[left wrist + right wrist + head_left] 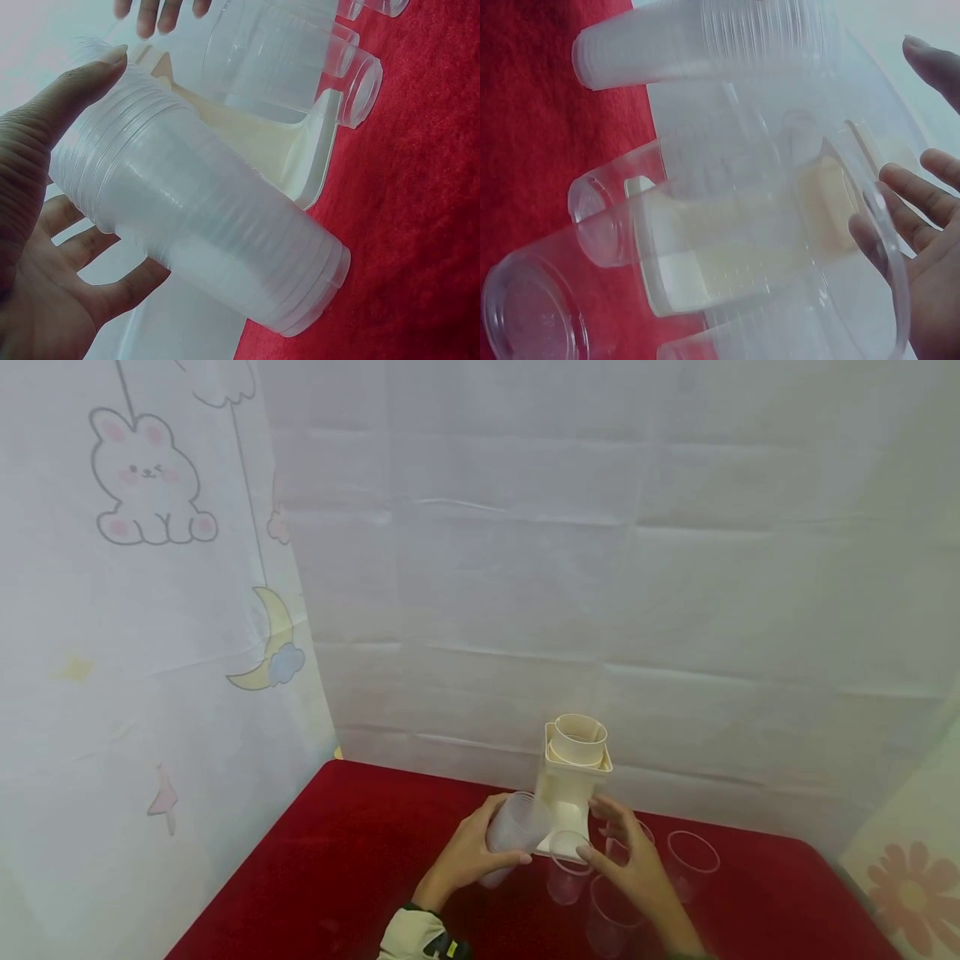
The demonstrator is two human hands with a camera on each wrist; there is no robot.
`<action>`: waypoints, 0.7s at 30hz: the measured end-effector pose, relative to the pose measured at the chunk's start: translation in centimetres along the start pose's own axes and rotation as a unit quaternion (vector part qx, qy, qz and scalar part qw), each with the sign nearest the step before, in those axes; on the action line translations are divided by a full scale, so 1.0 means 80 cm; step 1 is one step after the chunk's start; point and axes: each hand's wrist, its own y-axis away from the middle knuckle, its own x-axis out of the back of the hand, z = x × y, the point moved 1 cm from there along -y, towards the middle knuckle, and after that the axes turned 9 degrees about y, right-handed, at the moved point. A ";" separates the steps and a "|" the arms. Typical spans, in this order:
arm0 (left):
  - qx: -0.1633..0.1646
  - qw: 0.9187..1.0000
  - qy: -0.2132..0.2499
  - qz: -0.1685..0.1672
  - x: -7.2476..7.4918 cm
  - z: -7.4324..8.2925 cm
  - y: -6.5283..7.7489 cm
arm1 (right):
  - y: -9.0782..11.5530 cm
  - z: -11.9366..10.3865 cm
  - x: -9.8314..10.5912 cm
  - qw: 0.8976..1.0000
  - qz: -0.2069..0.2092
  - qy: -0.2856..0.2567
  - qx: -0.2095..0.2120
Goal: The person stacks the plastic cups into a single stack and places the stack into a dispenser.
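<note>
My left hand (pixel 467 850) grips a tilted stack of clear plastic cups (pixel 516 827), thumb on one side and fingers on the other. The left wrist view shows the nested rims near the thumb and the cup bottoms (pixel 319 292) pointing down toward the table. My right hand (pixel 637 868) is spread with nothing in its grasp, above single clear cups standing on the table. One such cup (pixel 567 885) stands between the hands, another (pixel 611 931) closer to me. In the right wrist view, fingertips overlap the rim of a near cup (pixel 536 311).
A cream plastic cup-dispenser-like stand (pixel 577 768) with a round collar on top stands behind the hands. Another clear cup (pixel 692 856) is to the right. The red cloth-covered table (pixel 360 827) meets a pale wall hanging (pixel 480 610) at the back.
</note>
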 end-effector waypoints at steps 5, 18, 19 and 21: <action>-0.003 1.000 0.002 -0.002 0.001 0.001 0.001 | 0.009 -0.004 0.006 0.999 -0.004 0.015 -0.038; 0.013 1.000 -0.007 0.000 0.000 0.001 0.000 | 0.021 0.000 0.014 1.000 0.005 0.004 -0.023; 0.014 1.000 -0.007 0.000 0.000 0.001 0.000 | 0.021 0.001 0.015 1.000 0.005 0.011 -0.027; 0.014 1.000 -0.007 0.001 0.000 0.001 -0.001 | 0.023 0.002 0.017 0.999 0.004 0.021 -0.037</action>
